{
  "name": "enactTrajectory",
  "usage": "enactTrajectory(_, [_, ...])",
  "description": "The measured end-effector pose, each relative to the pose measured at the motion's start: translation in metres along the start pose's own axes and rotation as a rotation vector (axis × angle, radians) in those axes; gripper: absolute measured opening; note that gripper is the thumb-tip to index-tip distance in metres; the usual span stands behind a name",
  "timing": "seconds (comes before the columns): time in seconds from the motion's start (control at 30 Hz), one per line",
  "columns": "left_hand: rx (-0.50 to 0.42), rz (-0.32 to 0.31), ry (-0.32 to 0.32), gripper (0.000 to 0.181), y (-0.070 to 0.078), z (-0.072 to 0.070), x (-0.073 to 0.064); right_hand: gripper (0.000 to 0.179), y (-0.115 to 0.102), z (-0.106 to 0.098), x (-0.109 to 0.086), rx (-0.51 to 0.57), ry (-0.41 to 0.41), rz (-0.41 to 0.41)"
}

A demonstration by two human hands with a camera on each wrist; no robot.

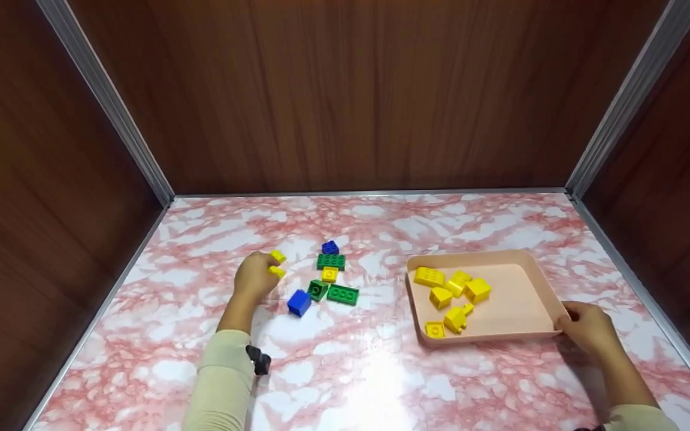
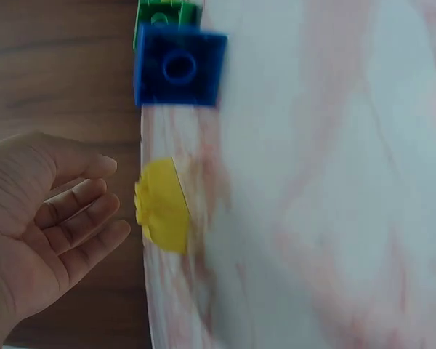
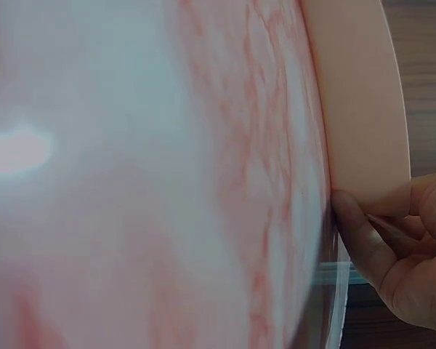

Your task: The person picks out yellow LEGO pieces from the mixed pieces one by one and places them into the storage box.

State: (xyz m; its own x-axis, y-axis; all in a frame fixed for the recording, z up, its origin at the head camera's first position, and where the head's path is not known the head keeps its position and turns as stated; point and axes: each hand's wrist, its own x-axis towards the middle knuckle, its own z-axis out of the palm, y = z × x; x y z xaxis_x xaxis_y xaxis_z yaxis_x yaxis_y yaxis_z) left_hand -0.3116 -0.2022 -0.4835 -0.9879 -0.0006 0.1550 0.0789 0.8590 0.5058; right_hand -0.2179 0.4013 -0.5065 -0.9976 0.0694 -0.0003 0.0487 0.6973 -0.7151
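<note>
My left hand [image 1: 255,276] reaches over the table on the left, its fingers loosely bent and parted. Right at its fingertips lies a yellow toy block [image 2: 163,207], rounded with a bumpy edge; the left wrist view shows a small gap between them. In the head view, yellow [image 1: 277,256] shows on both sides of a finger. My right hand [image 1: 593,328] grips the near right corner of a shallow peach tray [image 1: 527,293], thumb and fingers pinching its wall [image 3: 363,109]. Several yellow blocks [image 1: 478,290] lie in the tray's left half.
Between hand and tray lie a blue block [image 1: 299,303], a green sloped block [image 1: 317,290], green bricks [image 1: 331,261] [image 1: 342,294], a small yellow brick [image 1: 329,275] and a small blue block [image 1: 330,247]. Brown wood-look panels [image 1: 369,96] enclose the marbled table [image 1: 375,227].
</note>
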Motion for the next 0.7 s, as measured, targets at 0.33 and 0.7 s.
enactTrajectory(0.33, [0.015, -0.047, -0.057, 0.034, -0.019, 0.001, 0.007, 0.039, 0.001, -0.001, 0.001, -0.095, 0.035, -0.025])
enactTrajectory(0.7, [0.034, -0.076, -0.079, 0.031, -0.019, 0.004, 0.009, 0.037, 0.001, 0.0, 0.0, -0.095, 0.05, -0.056])
